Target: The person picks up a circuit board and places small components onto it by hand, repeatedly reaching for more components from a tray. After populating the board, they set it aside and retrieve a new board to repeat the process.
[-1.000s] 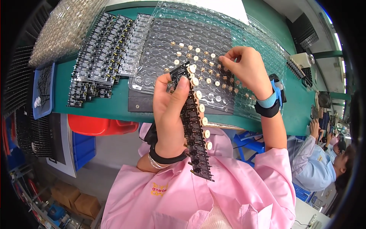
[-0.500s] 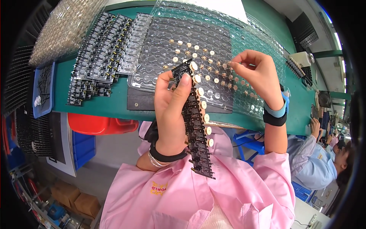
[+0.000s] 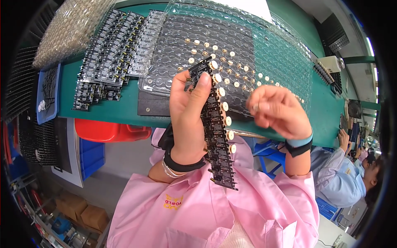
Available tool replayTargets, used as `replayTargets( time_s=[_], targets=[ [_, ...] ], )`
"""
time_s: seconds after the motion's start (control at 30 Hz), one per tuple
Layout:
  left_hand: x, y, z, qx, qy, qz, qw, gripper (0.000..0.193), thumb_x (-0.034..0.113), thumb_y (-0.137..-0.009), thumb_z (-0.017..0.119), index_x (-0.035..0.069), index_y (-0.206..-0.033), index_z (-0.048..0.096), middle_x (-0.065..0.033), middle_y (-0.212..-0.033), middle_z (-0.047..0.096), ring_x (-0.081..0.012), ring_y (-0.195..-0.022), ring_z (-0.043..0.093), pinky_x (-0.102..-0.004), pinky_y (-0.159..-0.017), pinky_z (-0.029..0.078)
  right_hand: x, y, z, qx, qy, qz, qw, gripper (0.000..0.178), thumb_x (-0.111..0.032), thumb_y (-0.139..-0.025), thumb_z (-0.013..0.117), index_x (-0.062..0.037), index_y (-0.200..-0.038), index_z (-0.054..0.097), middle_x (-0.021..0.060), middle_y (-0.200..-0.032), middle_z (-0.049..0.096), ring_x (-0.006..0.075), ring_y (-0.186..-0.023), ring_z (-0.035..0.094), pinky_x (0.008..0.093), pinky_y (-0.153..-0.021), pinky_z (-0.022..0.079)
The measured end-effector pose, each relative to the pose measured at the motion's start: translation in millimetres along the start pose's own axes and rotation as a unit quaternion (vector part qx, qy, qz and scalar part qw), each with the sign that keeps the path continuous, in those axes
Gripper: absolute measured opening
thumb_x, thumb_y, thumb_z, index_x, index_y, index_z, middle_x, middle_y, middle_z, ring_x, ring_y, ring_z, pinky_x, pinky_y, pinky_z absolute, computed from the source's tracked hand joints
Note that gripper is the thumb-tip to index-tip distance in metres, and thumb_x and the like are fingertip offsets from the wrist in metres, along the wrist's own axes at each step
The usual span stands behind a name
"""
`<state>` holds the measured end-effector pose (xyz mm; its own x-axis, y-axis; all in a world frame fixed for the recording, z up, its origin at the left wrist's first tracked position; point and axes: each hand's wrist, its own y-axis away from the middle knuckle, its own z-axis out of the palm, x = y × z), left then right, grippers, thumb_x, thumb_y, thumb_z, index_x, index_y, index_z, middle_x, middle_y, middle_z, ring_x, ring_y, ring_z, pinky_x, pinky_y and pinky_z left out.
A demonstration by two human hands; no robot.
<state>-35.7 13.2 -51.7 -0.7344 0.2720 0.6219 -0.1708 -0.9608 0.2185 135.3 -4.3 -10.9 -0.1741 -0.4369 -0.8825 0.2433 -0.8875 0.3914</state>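
Note:
My left hand (image 3: 188, 113) is closed round the upper part of a long black circuit board strip (image 3: 217, 142), its thumb pressed on the face. The strip slants down toward my chest. Several round, cream-and-gold disc parts (image 3: 225, 106) stand in a row along its right edge; the lowest stretch shows none. To the right of the strip, apart from it, my right hand (image 3: 285, 113) pinches a small pale round part (image 3: 255, 107), blurred by motion. Beyond both hands lies a clear blister tray (image 3: 165, 68) with loose disc parts (image 3: 223, 60) in its pockets.
Stacked circuit board strips (image 3: 105, 53) lie left of the tray, near bubble wrap (image 3: 72, 31). A blue bin (image 3: 53, 108) of thin dark pieces sits at the table's left end. A red stool (image 3: 109, 130) stands below the edge. At right, a co-worker in light blue (image 3: 341, 180) sits.
My right hand has moved from the tray down and toward me, nearer the strip, with a small round part between its fingers. My left hand and the strip have shifted slightly right.

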Motion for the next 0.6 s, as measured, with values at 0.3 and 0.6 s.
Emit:
replayTargets(
  time_s=[0.3,0.6],
  targets=[
    [-2,-1,2,0.029,0.0,0.015,0.999,0.018,0.021,-0.087,0.047,0.007,-0.095,0.041,-0.0015,-0.072,0.044,-0.006,-0.055,0.045,-0.0189,-0.036,0.037,24,23,22,-0.07,-0.089,-0.007,0.994,0.015,-0.006,-0.077,0.059,0.0055,-0.08,0.05,0.0128,-0.071,0.051,0.0127,-0.055,0.047,0.0218,-0.048,0.038],
    [-4,-5,-4,0.053,-0.029,0.043,0.997,0.018,0.023,-0.086,0.049,0.009,-0.095,0.042,-0.0023,-0.067,0.049,-0.0068,-0.047,0.045,-0.0188,-0.037,0.038,33,36,33,-0.128,-0.067,-0.083,0.986,0.014,0.008,-0.077,0.054,0.0073,-0.091,0.051,0.0126,-0.088,0.054,0.0127,-0.079,0.054,0.0231,-0.069,0.045]
  ],
)
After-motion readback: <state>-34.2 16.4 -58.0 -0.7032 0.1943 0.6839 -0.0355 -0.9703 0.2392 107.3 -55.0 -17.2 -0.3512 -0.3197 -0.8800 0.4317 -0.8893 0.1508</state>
